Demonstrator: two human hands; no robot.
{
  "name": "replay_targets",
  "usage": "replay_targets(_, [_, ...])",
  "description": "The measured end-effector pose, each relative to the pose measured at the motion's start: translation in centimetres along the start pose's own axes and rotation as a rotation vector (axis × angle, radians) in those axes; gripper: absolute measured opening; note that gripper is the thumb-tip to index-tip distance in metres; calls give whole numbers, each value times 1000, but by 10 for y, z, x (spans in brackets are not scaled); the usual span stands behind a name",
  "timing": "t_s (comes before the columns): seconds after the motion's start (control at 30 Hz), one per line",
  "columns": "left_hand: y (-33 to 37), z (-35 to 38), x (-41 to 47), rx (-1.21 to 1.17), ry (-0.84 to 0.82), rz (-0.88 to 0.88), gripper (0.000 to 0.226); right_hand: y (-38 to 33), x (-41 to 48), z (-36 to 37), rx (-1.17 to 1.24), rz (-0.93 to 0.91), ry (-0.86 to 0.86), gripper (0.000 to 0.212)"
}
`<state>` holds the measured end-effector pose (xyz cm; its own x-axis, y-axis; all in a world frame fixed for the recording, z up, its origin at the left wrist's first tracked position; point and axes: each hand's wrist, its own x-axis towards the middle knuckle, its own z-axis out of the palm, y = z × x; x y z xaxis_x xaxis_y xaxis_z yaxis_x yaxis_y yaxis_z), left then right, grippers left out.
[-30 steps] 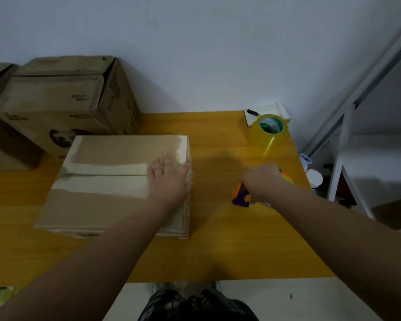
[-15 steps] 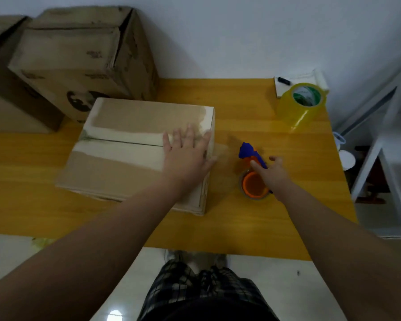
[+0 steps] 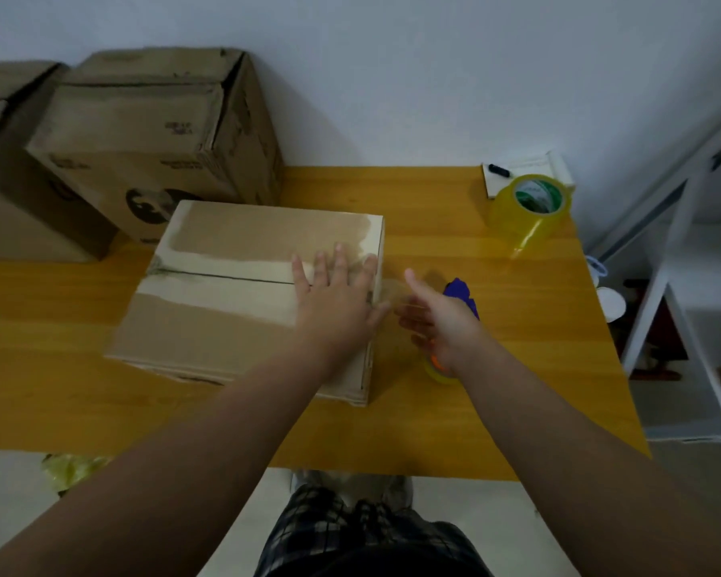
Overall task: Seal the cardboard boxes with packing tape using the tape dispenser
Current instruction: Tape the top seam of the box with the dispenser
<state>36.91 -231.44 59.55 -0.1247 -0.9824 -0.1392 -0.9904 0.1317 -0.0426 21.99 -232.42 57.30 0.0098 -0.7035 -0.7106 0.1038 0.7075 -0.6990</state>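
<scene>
Left of centre in the frame, on the yellow wooden counter (image 3: 475, 410): closed cardboard box (image 3: 225, 326), top flaps meeting along a seam, pale glossy tape band over that seam. Flat on the box top at its right edge, left hand (image 3: 334, 306), fingers (image 3: 340, 264) straight and spread, pressing down. Just right of the box, right hand (image 3: 442, 326), fingers (image 3: 411, 281) straight and loosely spread, reaching toward the box's right side wall; contact with the wall not clear. Under and behind that hand, tape dispenser (image 3: 461, 291) on the counter, blue part toward the top of the frame, orange and yellow roll end by the wrist. Blurred clear tape strip (image 3: 392, 287) between box edge and dispenser. Upper right: spare yellow tape roll (image 3: 529, 210) in front of a white notepad (image 3: 521, 168). Upper left: larger cardboard boxes (image 3: 150, 135)
</scene>
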Motion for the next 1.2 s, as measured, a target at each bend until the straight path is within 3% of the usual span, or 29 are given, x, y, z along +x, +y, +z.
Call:
replay_targets(0.1, [0,-3,1,28,-12,8,69,-3,-1,5,-85,-229,148,20])
replay_targets(0.23, [-7,-5,3,62,-79,50,78,-10,-8,13,-249,-471,220,19])
replay_targets(0.4, [-16,-1,1,46,-53,73,83,-6,-9,9,-306,-468,236,16])
replay_targets(0.57, [-18,5,-2,30,-29,82,82,8,0,10,-211,-308,194,10])
replay_targets(0.7, [-22,7,-4,30,-23,116,89,16,6,23,-96,-174,127,21])
replay_targets(0.77, [-32,8,-7,-2,-19,165,92,21,10,28,-66,-145,134,37])
replay_targets(0.83, [-43,8,-12,-36,8,211,87,21,10,25,-178,-200,277,49])
replay_targets(0.9, [-51,9,-17,3,56,224,83,15,0,22,-255,-375,435,42])
replay_targets(0.93, [-53,10,-18,16,69,207,84,11,-7,23,-231,-467,436,40])
replay_targets(1.0, [-52,11,-20,2,48,162,87,5,-24,38,-195,-533,267,45])
replay_targets(1.1, [-47,14,-20,-27,21,143,89,16,-41,69,-260,-392,-57,55])
replay_targets(1.2, [-47,14,-18,-38,63,181,85,7,-38,79,-155,-253,-4,60])
